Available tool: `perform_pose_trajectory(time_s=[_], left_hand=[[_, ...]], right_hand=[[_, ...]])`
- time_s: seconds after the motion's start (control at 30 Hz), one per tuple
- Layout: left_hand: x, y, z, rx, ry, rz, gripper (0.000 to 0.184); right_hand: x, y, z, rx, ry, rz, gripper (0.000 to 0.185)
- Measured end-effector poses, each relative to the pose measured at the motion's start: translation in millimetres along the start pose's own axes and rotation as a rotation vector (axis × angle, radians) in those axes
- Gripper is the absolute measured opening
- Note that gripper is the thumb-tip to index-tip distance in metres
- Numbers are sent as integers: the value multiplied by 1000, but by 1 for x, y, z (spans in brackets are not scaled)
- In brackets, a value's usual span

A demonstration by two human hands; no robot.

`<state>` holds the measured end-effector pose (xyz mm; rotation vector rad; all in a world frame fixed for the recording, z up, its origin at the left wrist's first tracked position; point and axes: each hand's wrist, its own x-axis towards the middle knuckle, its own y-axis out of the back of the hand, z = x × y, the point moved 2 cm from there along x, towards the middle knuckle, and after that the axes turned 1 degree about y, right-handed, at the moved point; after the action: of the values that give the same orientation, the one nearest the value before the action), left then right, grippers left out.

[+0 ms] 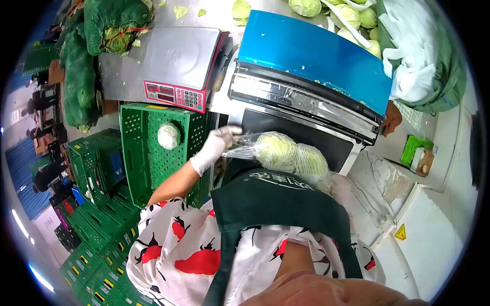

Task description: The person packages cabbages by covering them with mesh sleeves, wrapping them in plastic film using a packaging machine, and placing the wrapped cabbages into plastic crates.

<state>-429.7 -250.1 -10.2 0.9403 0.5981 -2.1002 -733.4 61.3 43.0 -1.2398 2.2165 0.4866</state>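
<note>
My left hand, in a white glove, is closed on the gathered end of clear plastic film. The film stretches right to two pale green cabbages in white netting, one beside the other. Both lie at the front edge of the dark plate of a blue-topped wrapping machine, close against my dark green apron. At the right end of the cabbages my right hand is blurred and pale, and its fingers cannot be made out.
A scale stands left of the machine. Below it, a green crate holds one wrapped cabbage. Netted sacks are at upper left, loose cabbages behind the machine. What looks like another person's hand is by its right end.
</note>
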Motion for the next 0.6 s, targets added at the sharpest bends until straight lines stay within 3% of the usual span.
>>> perform_pose_trajectory(time_s=[0.03, 0.07, 0.1, 0.17, 0.2, 0.23, 0.3, 0.37, 0.43, 0.47, 0.5, 0.53, 0.57, 0.6], left_hand=[[18, 6, -60, 56, -154, -70, 27], [19, 3, -72, 481, -89, -172, 24], [17, -18, -81, 613, -48, -204, 24], [28, -50, -100, 628, -55, -308, 25], [55, -56, -144, 719, -404, -363, 25], [55, -67, -134, 928, -626, -375, 22], [47, -66, -127, 992, -637, -278, 19], [30, -62, -87, 801, -930, -169, 22], [22, -76, -28, 595, -1053, -92, 32], [16, -82, 4, 381, -1035, -277, 33], [0, -90, 40, -13, -611, -488, 31], [-14, -93, 74, -5, -726, -546, 32], [-23, -99, 88, -149, -551, -621, 29], [-32, -106, 95, -240, -718, -750, 31]], right_hand=[[-6, -8, 5, -47, -13, -47, 29], [-8, -16, 12, -78, -20, -70, 29], [-7, -22, 19, -101, -27, -58, 29], [0, -32, 31, -131, -18, 20, 29], [4, -34, 33, -130, -9, 56, 30], [8, -37, 36, -126, -2, 87, 30], [18, -39, 35, -91, 18, 130, 31], [28, -41, 27, -42, 28, 159, 32], [38, -44, 17, 20, 31, 177, 33], [45, -45, 8, 54, 36, 178, 34], [46, -48, 3, 81, 36, 185, 35], [49, -51, -5, 112, 38, 180, 35], [52, -55, -13, 146, 39, 177, 36], [53, -59, -21, 169, 36, 168, 37]])
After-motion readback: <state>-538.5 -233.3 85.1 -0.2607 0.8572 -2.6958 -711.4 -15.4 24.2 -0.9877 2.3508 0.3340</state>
